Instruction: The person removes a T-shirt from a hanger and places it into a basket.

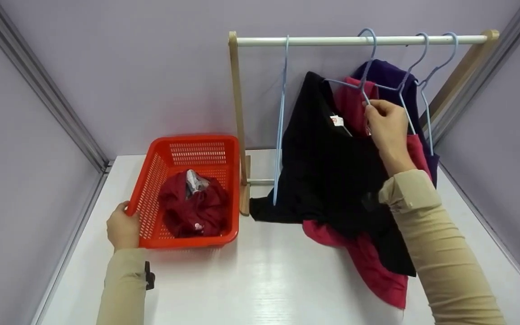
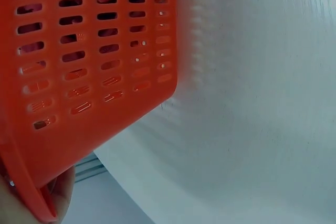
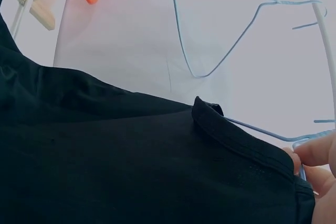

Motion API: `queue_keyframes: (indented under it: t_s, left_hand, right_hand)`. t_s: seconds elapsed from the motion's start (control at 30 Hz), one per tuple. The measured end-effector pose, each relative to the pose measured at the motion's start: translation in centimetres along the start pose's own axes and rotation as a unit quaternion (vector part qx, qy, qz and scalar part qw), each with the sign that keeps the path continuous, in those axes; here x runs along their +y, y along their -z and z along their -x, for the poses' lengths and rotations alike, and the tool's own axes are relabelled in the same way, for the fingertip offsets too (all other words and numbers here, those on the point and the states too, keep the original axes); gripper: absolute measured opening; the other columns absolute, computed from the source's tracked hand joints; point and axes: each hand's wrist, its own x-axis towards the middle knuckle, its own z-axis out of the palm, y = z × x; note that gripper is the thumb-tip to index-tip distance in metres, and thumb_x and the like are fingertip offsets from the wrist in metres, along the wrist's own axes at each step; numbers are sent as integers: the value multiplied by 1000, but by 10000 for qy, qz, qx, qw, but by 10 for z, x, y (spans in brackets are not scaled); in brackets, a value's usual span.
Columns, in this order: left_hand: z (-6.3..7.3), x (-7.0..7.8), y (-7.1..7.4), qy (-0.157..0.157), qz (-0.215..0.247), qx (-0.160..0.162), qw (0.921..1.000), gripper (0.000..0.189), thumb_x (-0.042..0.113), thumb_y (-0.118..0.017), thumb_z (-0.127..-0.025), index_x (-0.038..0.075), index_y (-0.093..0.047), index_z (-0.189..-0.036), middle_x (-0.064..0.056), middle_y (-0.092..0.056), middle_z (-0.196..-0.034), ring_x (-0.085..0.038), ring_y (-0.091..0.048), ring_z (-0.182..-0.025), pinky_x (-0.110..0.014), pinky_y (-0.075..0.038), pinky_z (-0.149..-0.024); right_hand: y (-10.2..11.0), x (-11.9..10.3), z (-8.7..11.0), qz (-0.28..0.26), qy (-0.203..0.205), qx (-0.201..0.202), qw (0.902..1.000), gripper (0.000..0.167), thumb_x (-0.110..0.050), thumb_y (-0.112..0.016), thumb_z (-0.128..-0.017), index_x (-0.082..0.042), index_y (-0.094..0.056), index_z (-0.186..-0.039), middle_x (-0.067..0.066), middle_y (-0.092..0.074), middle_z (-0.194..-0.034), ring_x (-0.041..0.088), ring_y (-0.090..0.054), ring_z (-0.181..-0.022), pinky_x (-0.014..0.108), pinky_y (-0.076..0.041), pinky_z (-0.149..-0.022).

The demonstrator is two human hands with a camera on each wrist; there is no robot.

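Note:
My left hand (image 1: 123, 227) grips the left rim of a red plastic basket (image 1: 231, 180), its fingers curled over the edge. A crumpled dark red garment (image 1: 197, 207) with a grey patch lies inside the basket. A black shirt (image 1: 332, 180) hangs from a blue wire hanger (image 1: 368, 67) on the rack. My right hand (image 1: 386, 128) pinches that hanger's right arm beside the shirt's neckline; in the right wrist view, the fingers (image 3: 315, 153) close on the blue wire. A white label (image 1: 337, 120) shows inside the collar.
The rack's white rail (image 1: 323, 41) stands on wooden posts (image 1: 237, 99). A bare blue hanger (image 1: 280, 122) hangs at its left. Behind the black shirt hang a pink garment (image 1: 377, 275) and a purple one (image 1: 384, 74). Panelled walls flank the white table (image 1: 260, 289).

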Motion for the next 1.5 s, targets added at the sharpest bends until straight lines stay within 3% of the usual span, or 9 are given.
queue_keyframes:
  t_s: [0.2,0.37,0.6,0.73,0.87,1.03,1.13,1.33,1.5]
  left_hand:
    - [-1,-1,-3,-62,60,26,10000,43,7,-50,-93,-5,-46,-135,-35,-53,-127,-48,-55,-113,-57,-43,-94]
    - [-1,-1,-3,-114,38,89,9999,43,7,-50,-93,-5,-47,-134,-35,-53,-127,-49,-54,-113,-57,-43,-95]
    - [0,0,-5,-197,58,162,9997,42,4,-50,-92,-7,-48,-132,-36,-54,-124,-50,-54,-111,-58,-43,-92]
    - [0,-1,-6,-190,92,114,9997,42,5,-49,-92,-7,-48,-132,-36,-54,-124,-50,-54,-111,-58,-43,-92]
    - [-1,-1,-7,-175,87,107,9998,42,6,-49,-92,-6,-48,-132,-36,-54,-124,-50,-54,-111,-58,-43,-92]
    - [-1,1,-5,-166,77,120,9998,42,5,-50,-92,-6,-47,-133,-36,-53,-125,-50,-53,-112,-58,-42,-94]
    - [0,1,-5,-171,59,112,9998,42,6,-51,-92,-6,-47,-133,-36,-53,-125,-50,-54,-112,-58,-43,-93]
    - [0,1,-6,-206,38,118,9997,42,5,-50,-92,-6,-48,-132,-36,-54,-124,-50,-55,-110,-58,-44,-91]
    - [0,2,-7,-239,33,119,9996,43,5,-50,-92,-7,-47,-133,-36,-54,-123,-51,-55,-110,-58,-44,-90]
  right_hand:
    - [-2,-3,2,-266,-111,68,9996,13,-7,-51,-92,-8,-64,-90,-15,-51,-54,-2,-39,-42,11,-33,-42]
    - [-2,-3,3,-491,-111,110,9987,13,-7,-52,-91,-11,-63,-86,-13,-52,-56,-2,-39,-42,12,-33,-42]
    - [-5,-1,6,335,-53,410,9986,14,-25,-61,-91,-15,-62,-82,-18,-47,-57,-2,-43,-55,13,-38,-55]
    - [-7,-3,6,243,46,548,9982,15,-23,-60,-92,-13,-62,-81,-18,-47,-58,-2,-43,-54,14,-37,-55]
    - [-6,-6,5,-352,139,512,9980,14,-17,-59,-94,-10,-62,-82,-15,-48,-56,-3,-40,-45,12,-34,-45]
    - [-6,-3,6,-954,276,428,9941,10,-12,-58,-94,-15,-67,-88,-9,-50,-58,0,-39,-41,13,-32,-40]
    - [-7,1,8,-900,414,485,9939,11,-12,-59,-94,-10,-69,-94,-10,-52,-59,0,-40,-45,13,-32,-44]
    - [-11,11,14,-539,730,631,9939,22,-9,-56,-94,5,-67,-107,-19,-54,-68,-1,-45,-65,14,-37,-62]
    - [-13,20,18,-670,738,684,9927,17,-7,-54,-95,3,-66,-102,-15,-53,-70,1,-46,-60,14,-39,-56]
